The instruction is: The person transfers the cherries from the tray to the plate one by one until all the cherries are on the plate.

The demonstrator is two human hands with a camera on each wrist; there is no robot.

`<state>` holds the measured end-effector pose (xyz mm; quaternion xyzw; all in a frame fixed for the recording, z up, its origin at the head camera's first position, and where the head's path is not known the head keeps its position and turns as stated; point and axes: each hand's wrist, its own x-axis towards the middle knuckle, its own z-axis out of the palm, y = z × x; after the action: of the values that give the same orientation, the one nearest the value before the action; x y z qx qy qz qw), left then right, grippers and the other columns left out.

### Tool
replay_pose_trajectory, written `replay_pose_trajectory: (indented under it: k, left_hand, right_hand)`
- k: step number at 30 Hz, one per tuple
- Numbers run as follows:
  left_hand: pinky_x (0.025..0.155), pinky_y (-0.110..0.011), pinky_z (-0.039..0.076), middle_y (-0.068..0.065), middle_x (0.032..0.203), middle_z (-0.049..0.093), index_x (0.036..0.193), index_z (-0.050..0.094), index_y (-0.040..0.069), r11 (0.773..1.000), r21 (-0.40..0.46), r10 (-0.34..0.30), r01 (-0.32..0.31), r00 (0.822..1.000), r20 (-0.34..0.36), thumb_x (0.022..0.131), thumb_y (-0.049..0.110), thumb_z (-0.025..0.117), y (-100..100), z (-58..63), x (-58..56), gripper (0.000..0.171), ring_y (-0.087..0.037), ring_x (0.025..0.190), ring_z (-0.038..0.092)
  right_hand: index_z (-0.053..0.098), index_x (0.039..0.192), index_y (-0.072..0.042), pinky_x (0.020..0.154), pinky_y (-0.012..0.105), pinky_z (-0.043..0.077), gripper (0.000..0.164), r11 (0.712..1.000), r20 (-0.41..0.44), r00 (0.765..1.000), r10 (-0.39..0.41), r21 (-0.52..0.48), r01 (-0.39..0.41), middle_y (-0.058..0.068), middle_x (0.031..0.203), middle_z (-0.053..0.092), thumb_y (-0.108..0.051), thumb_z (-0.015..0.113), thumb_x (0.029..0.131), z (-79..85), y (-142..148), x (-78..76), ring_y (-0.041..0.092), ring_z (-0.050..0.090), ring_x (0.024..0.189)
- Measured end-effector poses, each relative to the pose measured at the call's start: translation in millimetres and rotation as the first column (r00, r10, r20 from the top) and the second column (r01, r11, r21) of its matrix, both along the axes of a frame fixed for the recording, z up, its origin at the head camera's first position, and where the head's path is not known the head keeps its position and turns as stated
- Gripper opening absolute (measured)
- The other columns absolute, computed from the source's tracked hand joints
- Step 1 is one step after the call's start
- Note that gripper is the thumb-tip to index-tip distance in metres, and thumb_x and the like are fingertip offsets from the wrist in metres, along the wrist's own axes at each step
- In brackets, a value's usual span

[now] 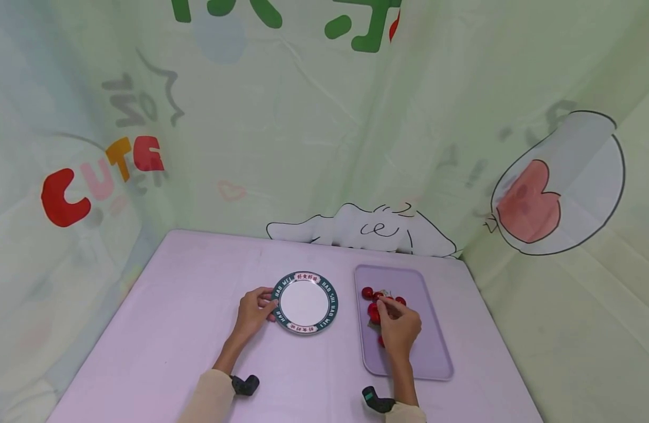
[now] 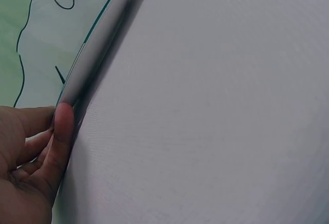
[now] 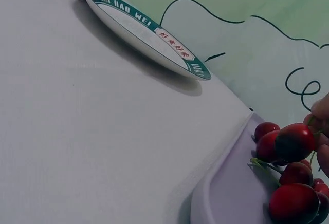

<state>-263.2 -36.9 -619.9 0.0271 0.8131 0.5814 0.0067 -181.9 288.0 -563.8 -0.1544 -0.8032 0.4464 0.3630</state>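
Observation:
My left hand grips the left rim of a round white plate with a dark green, lettered border. In the left wrist view, the thumb and fingers pinch that rim, and the plate appears edge-on. My right hand is over a lilac tray of red cherries. Its fingertips pinch the green stem of one cherry, seen close above the others in the right wrist view. Several more cherries lie in the tray, partly hidden by the right hand in the head view.
The plate and tray are side by side on a table with a pale pink cover. A printed curtain rises behind the table and along both sides. A dark band sits on the left wrist, another on the right.

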Motion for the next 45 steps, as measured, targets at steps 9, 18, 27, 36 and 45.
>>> replay_pose_trajectory:
  k: [9,18,27,36,45]
  left_hand:
    - [0.061,-0.019,0.060,-0.017,0.109,0.074,0.136,0.069,-0.004,1.000,0.001,0.000,0.000,1.000,0.002,0.099,0.002,0.076,0.0,-2.7,0.2,0.038,-0.011,0.061,0.069]
    - [0.062,-0.019,0.060,-0.016,0.108,0.074,0.136,0.070,-0.003,1.000,0.005,0.001,-0.001,1.000,-0.001,0.099,0.003,0.077,-0.8,-3.9,-0.4,0.038,-0.011,0.062,0.069]
    - [0.063,-0.018,0.059,-0.017,0.108,0.074,0.136,0.070,-0.004,1.000,-0.003,0.007,-0.007,1.000,-0.001,0.099,0.003,0.076,-0.1,0.1,2.1,0.038,-0.011,0.062,0.070]
    - [0.068,-0.016,0.056,-0.015,0.108,0.075,0.135,0.070,-0.003,1.000,-0.026,0.008,-0.008,1.000,-0.020,0.099,0.005,0.076,-0.1,-0.6,1.5,0.037,-0.010,0.063,0.069]
    - [0.071,-0.016,0.055,-0.014,0.109,0.075,0.136,0.071,-0.001,0.999,-0.045,0.016,-0.016,1.000,-0.018,0.100,0.006,0.077,-0.1,-3.2,1.5,0.037,-0.011,0.066,0.069]
  right_hand:
    - [0.082,0.110,0.008,0.073,0.002,0.053,0.018,0.966,0.021,1.000,0.004,-0.257,0.001,0.032,0.106,0.080,-0.002,0.083,0.095,-2.0,3.8,3.4,-0.014,0.065,0.072]
    - [0.078,0.117,0.013,0.068,0.015,0.063,0.026,0.847,-0.021,0.999,0.044,-0.529,-0.048,0.012,0.096,0.085,0.002,0.082,0.095,-3.7,10.6,-0.1,0.005,0.078,0.072]
    - [0.073,0.117,0.021,0.062,0.016,0.062,0.027,0.765,-0.114,0.992,0.045,-0.635,-0.107,-0.008,0.079,0.082,0.008,0.079,0.094,-0.8,10.1,-1.3,0.003,0.076,0.065]
    - [0.070,0.119,0.025,0.063,0.019,0.064,0.030,0.716,-0.151,0.987,0.048,-0.684,-0.140,0.001,0.081,0.083,0.011,0.078,0.094,1.8,9.0,-3.2,0.006,0.078,0.067]
    - [0.071,0.118,0.024,0.062,0.019,0.064,0.030,0.695,-0.160,0.986,0.048,-0.703,-0.148,-0.003,0.079,0.082,0.007,0.079,0.094,-4.4,9.7,-5.8,0.007,0.079,0.069]
